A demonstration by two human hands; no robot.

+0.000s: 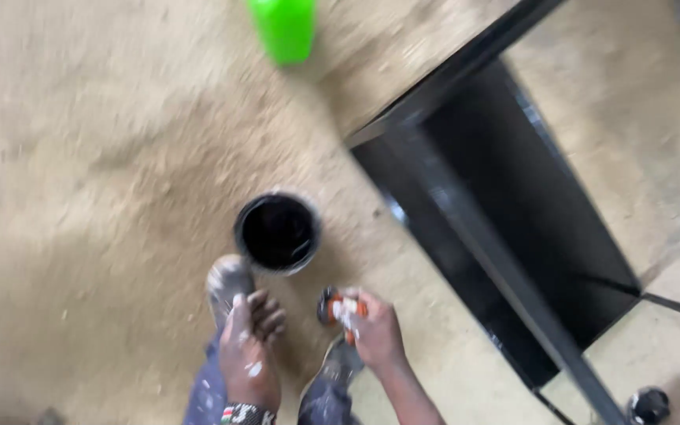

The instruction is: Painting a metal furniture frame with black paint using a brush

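**Standing over an open can of black paint, small item in hand**

Head view: the picture is blurring with motion, so fine detail is not readable. The right hand [375,330], low and right of centre, is closing around a small orange-and-white object [342,308]; whether it is a brush handle, a cap or a tube, I cannot tell. The left hand [249,350], low centre, is hanging with fingers loosely curled and holding nothing, just above a paint-flecked shoe [226,283]. Just above both hands, at the centre of the frame, an open round can [278,233] of black liquid is sitting on the sandy floor [96,181]. A black-painted metal frame [505,236] is filling the right half; a green container [283,27] is standing at the top edge.

The step in hand looks like readying the tool beside the paint. The next move would call for bringing the right hand down to the can's mouth without tipping it.
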